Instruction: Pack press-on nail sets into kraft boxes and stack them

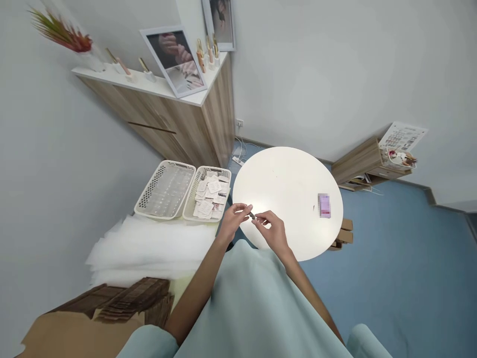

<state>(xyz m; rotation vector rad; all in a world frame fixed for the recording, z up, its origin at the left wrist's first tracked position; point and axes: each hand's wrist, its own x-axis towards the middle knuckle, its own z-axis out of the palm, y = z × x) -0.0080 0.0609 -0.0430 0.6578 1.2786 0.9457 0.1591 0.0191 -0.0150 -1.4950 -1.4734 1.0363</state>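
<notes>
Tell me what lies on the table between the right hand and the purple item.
In the head view, one small dark piece lies just short of the purple item; white tabletop shows between it and the right hand.

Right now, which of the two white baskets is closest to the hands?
The right basket, beside the round table, heaped with small white squares. The other basket sits farther from the left hand and holds see-through pieces.
</notes>
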